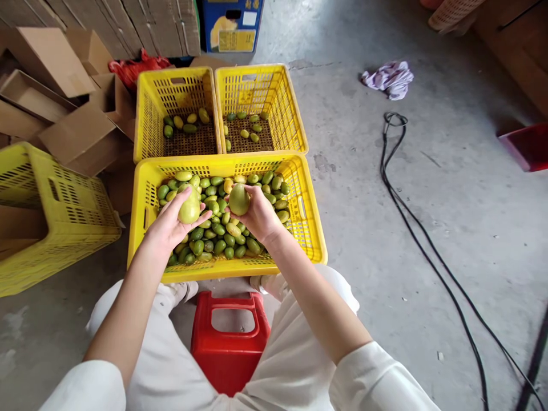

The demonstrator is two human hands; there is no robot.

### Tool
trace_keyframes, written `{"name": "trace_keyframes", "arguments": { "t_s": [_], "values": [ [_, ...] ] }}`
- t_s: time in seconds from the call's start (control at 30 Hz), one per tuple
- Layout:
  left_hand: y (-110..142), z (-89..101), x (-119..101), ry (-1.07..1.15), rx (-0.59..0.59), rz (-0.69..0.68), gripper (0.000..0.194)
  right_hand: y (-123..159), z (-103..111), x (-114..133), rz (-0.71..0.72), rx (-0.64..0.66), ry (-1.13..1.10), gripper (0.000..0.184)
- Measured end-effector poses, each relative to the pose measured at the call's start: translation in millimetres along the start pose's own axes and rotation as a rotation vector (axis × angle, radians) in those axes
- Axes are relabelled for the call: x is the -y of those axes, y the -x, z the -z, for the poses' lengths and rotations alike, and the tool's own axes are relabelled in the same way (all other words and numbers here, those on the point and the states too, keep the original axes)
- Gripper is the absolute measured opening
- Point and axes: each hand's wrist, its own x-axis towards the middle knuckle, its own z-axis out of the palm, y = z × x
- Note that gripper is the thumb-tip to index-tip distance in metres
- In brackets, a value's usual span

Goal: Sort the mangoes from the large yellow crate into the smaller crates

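My left hand [171,221] holds a pale yellow-green oval fruit [189,209], its thumb over the near side and fingers stretched beneath. Closed around a darker green oval fruit [238,200] is my right hand [260,216], the thumb on top. Both hands are above a large yellow crate [226,273], apart from each other. Many green and yellowish fruits [219,246] of the same oval kind lie in that crate, some hidden by my hands. I cannot tell exactly which fruit it is.
Behind stand a left yellow crate [176,149] and a right yellow crate [295,123], each with several fruits. A red stool [226,365] is between my legs. Cardboard boxes [81,131] and another yellow crate [77,228] lie left. A black cable [411,220] and cloth [389,80] lie right.
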Motion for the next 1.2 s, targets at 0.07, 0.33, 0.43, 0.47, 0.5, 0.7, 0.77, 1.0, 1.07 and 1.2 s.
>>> {"name": "trace_keyframes", "arguments": {
  "t_s": [0.07, 0.33, 0.43, 0.47, 0.5, 0.7, 0.77, 1.0, 1.07, 1.2],
  "values": [
    [-1, 1.8, 2, -0.008, -0.009, -0.026, 0.018, 1, 0, 1, 0.014, -0.014, 0.027, 0.034],
    [-12, 18.5, 5, -0.185, 0.102, -0.095, 0.036, 7, -2, 5, 0.045, -0.010, -0.023, 0.045],
    [-16, 23.6, 8, -0.219, 0.108, -0.145, 0.036, 7, 0, 4, 0.062, -0.020, -0.003, 0.053],
    [-18, 24.6, 9, -0.221, 0.113, -0.130, 0.036, 6, 1, 4, 0.060, -0.017, 0.000, 0.053],
    [-19, 25.3, 8, -0.221, 0.122, -0.100, 0.036, 6, 1, 3, 0.053, -0.012, 0.003, 0.052],
    [-21, 22.6, -1, -0.162, 0.148, 0.032, 0.036, 3, 4, 1, 0.009, 0.006, 0.017, 0.047],
    [-17, 19.3, -4, -0.132, 0.147, 0.034, 0.032, 4, 4, 1, 0.025, 0.008, 0.028, 0.048],
    [4, 4.2, -6, -0.036, 0.098, -0.004, 0.026, 6, 3, -1, 0.055, 0.003, 0.075, 0.033],
    [6, 3.2, -4, -0.028, 0.086, -0.022, 0.024, 5, 3, -2, 0.060, -0.007, 0.102, 0.032],
    [1, 7.8, -2, -0.053, 0.088, -0.037, 0.027, 4, 1, -2, 0.055, -0.027, 0.101, 0.038]
  ]
}}
